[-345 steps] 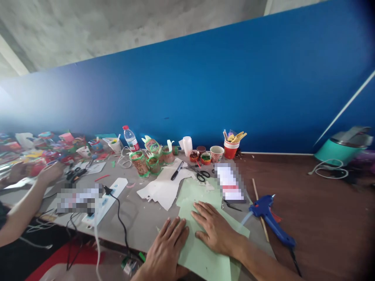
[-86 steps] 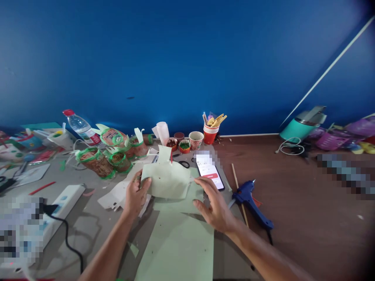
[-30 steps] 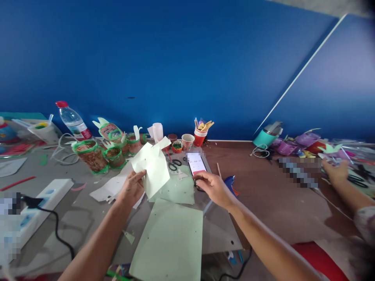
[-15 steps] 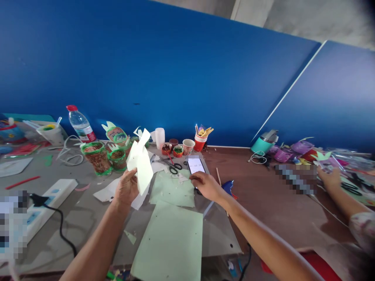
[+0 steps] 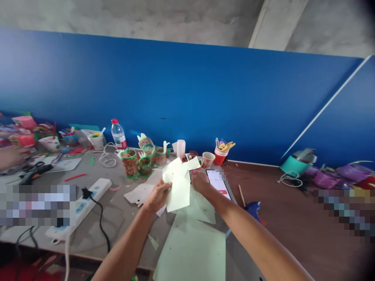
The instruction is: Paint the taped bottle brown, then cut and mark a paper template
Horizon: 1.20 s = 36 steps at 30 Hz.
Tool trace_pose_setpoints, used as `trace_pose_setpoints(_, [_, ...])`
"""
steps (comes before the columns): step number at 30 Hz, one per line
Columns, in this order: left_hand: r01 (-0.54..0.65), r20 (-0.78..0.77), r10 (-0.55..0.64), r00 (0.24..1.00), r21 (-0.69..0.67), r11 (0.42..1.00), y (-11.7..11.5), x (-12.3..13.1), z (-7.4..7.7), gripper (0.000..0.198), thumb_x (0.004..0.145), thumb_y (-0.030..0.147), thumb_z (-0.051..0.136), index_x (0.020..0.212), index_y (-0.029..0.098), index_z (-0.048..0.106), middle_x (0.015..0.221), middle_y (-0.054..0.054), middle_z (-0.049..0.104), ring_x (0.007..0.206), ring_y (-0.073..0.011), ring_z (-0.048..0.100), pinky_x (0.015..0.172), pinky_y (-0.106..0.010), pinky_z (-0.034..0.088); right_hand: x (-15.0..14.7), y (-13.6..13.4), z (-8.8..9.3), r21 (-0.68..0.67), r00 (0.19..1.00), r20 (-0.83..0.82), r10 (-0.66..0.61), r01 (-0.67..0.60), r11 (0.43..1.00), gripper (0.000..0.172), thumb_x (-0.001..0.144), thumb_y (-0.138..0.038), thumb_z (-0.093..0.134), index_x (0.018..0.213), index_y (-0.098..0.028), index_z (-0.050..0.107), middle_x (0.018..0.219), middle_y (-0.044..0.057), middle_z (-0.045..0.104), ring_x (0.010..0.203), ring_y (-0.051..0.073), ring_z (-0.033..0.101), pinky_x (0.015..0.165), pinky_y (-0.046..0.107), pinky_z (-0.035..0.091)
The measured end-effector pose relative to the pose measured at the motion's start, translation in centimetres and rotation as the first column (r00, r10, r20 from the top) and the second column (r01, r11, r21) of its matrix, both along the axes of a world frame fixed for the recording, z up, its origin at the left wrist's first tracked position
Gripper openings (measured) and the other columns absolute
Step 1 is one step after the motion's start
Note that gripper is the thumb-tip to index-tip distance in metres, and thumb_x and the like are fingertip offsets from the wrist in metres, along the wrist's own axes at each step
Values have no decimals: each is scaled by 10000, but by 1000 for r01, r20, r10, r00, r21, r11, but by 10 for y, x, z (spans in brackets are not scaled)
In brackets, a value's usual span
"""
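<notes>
My left hand (image 5: 159,194) holds a pale cut-out paper piece (image 5: 178,189) upright, pinched at its left edge. A narrow strip sticks out from the paper's upper right. My right hand (image 5: 200,182) is just right of the paper, low over the desk, its fingers curled and partly hidden. What they grip, if anything, cannot be made out. Below both hands, a pale green sheet (image 5: 195,249) hangs toward the desk's front edge, with another green sheet (image 5: 202,207) behind it. A phone (image 5: 219,183) with a lit screen lies right of my right hand. White paper scraps (image 5: 140,192) lie at left.
Brown-and-green decorated cups (image 5: 129,164) stand at the back left beside a water bottle (image 5: 118,134). A red cup of sticks (image 5: 220,155) and a patterned paper cup (image 5: 208,159) stand behind the phone. At left lies a power strip (image 5: 96,191); a glue gun (image 5: 35,172) is farther left.
My view has turned left and upward. My right hand has moved from the phone's edge to the spot where scissors lay, now hidden. The paper in my left hand has turned flatter toward me.
</notes>
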<state>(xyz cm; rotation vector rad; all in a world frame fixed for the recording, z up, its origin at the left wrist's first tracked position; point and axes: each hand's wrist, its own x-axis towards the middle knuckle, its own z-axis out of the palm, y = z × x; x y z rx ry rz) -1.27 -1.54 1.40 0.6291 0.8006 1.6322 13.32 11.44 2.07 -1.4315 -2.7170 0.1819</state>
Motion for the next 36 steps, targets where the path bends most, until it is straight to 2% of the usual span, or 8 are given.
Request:
trace_pose_setpoints(10, [15,57,-17,998,43,999,0,-4,-2,264,634,185,752,879,117,680,772,-80,755,796,-259,709,809,-349,522,1,13,11,-114,1000,15,-24,26,993,317,926,-306,572,1207,-162,551,1200,88,582,1004,220,612,835,419,530])
trace_pose_setpoints(13, [23,70,-27,997,59,998,0,-5,-3,327,641,187,746,953,115,676,852,-95,758,849,-272,705,834,-362,516,15,16,19,-180,998,-57,-27,16,984,292,925,-310,571,1173,-155,569,1165,83,598,978,211,617,824,410,530])
trace_pose_setpoints(19, [32,82,-39,996,78,996,1,-5,-6,357,655,191,735,997,113,667,914,-111,754,874,-283,701,858,-379,505,61,19,32,-350,930,-361,-64,-72,934,157,746,-250,688,848,-139,647,796,66,650,778,215,608,663,302,454])
trace_pose_setpoints(24, [53,80,-58,995,59,997,1,-5,-8,303,659,162,723,954,114,669,882,-103,755,802,-256,708,807,-359,515,90,7,30,-473,743,-660,-109,-298,829,328,829,-472,549,928,-170,628,777,55,632,687,172,593,620,291,459])
trace_pose_setpoints(26, [58,78,-62,995,51,997,1,-4,-8,314,662,153,721,969,114,667,849,-93,756,757,-239,708,768,-338,522,96,0,24,-491,580,-793,-185,-430,758,358,797,-517,593,934,-188,632,834,61,633,714,167,593,657,299,467])
trace_pose_setpoints(28, [54,77,-58,995,44,998,1,-4,-8,344,662,147,720,1000,117,662,850,-83,758,722,-220,705,720,-313,526,99,-8,17,-498,314,-866,-390,-630,596,337,716,-462,718,929,-209,656,852,45,637,711,155,584,674,298,465])
trace_pose_setpoints(30, [47,73,-49,996,33,998,0,-5,-8,340,661,147,723,995,121,662,842,-77,758,690,-209,702,677,-296,529,98,-15,10,-487,192,-813,-549,-741,463,381,655,-369,793,984,-215,678,859,27,647,713,140,579,682,283,462])
trace_pose_setpoints(36, [18,49,-18,999,2,1000,2,-9,-9,278,664,170,729,929,116,662,777,-79,755,635,-205,701,639,-286,541,83,-35,1,-537,245,-738,-629,-777,328,344,637,-233,810,957,-153,711,744,11,619,619,96,523,543,210,407])
